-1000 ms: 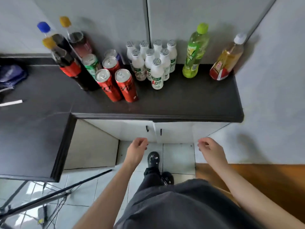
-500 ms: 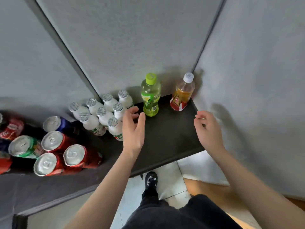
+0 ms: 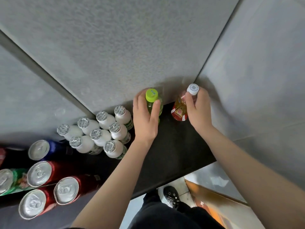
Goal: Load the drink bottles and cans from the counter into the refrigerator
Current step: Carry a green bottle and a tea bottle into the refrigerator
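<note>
A green bottle with a lime cap [image 3: 151, 96] stands at the back of the black counter [image 3: 175, 151], and my left hand [image 3: 145, 118] is wrapped round its body. To its right stands an amber tea bottle with a white cap [image 3: 179, 111], gripped near the neck by my right hand [image 3: 198, 109]. Both bottles stand upright on the counter. Several small white bottles with foil lids [image 3: 100, 129] cluster left of my left hand. Red cans [image 3: 66, 189], a blue can [image 3: 39, 149] and a green can [image 3: 6, 180] stand at the far left.
Grey wall panels [image 3: 132, 47] rise right behind the bottles, and a side wall [image 3: 255, 96] closes the counter's right end. Below the counter edge I see tiled floor, a black shoe [image 3: 171, 195] and a wooden surface [image 3: 214, 205] at the lower right.
Both hands have reached forward from the counter's front to the back. The left hand has closed round the green bottle and the right hand round the amber bottle. The view has moved closer.
</note>
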